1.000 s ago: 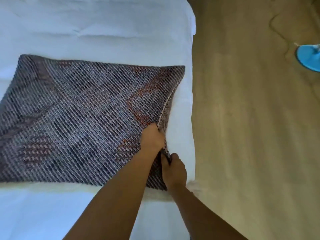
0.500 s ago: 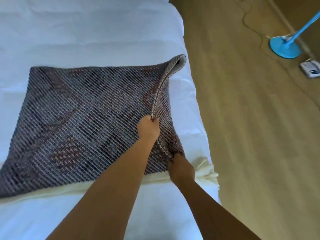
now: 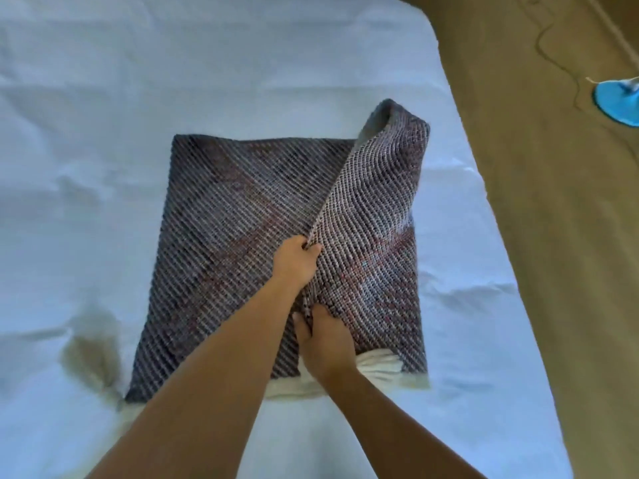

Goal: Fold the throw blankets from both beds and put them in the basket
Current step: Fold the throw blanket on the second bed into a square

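Note:
A woven grey-purple throw blanket [image 3: 224,243] with reddish patches and a white fringe lies folded on the white bed [image 3: 103,115]. Its right side is lifted and drawn leftward over the rest, forming a raised flap. My left hand [image 3: 297,261] pinches the flap's edge near the blanket's middle. My right hand [image 3: 323,340] grips the same edge lower down, close to the fringe at the near side. No basket is in view.
The bed's right edge runs diagonally down the right side, with tan wood floor [image 3: 553,236] beyond it. A blue round stand base [image 3: 619,102] with a thin cord sits on the floor at the far right.
Both hands have pulled the blanket's right edge up and leftward, so the flap now covers the right half. The view has shifted left over the bed.

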Action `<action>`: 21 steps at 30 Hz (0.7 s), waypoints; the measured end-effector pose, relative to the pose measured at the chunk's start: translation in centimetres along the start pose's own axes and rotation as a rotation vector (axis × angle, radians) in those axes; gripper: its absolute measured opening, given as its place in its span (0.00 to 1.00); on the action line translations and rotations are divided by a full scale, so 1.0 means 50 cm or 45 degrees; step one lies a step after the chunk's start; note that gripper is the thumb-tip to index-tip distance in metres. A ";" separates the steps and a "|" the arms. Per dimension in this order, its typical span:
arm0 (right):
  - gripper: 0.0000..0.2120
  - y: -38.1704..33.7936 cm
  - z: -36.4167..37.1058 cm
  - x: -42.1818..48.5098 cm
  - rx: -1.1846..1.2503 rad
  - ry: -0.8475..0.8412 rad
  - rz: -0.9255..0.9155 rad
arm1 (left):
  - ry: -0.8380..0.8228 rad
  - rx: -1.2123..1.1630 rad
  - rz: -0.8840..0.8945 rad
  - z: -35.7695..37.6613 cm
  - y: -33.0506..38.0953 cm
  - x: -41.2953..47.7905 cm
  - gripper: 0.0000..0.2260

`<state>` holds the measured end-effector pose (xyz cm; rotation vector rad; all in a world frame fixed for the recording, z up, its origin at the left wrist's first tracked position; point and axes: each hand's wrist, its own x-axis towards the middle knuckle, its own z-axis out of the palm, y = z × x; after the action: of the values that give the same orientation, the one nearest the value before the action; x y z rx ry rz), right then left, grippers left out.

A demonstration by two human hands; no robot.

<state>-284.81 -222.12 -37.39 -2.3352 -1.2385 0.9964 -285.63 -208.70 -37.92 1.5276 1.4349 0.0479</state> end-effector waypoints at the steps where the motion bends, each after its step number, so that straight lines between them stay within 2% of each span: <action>1: 0.17 -0.034 0.031 -0.002 0.011 -0.017 -0.001 | 0.016 0.044 0.017 -0.037 -0.035 0.003 0.17; 4: 0.17 -0.132 0.130 -0.012 0.006 -0.050 0.008 | 0.156 0.134 0.043 -0.133 -0.146 -0.001 0.13; 12: 0.14 -0.298 0.337 -0.021 0.021 -0.261 0.046 | 0.468 0.031 -0.053 -0.302 -0.344 -0.009 0.13; 18: 0.13 -0.311 0.389 -0.016 -0.019 -0.336 0.187 | 0.232 -0.053 -0.107 -0.321 -0.408 -0.005 0.11; 21: 0.15 -0.321 0.397 -0.014 0.038 -0.327 0.250 | 0.298 -0.106 -0.101 -0.322 -0.410 0.000 0.10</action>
<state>-308.66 -214.34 -42.12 -2.3982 -1.0858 1.4068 -310.49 -203.08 -43.26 1.4316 1.6559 0.2422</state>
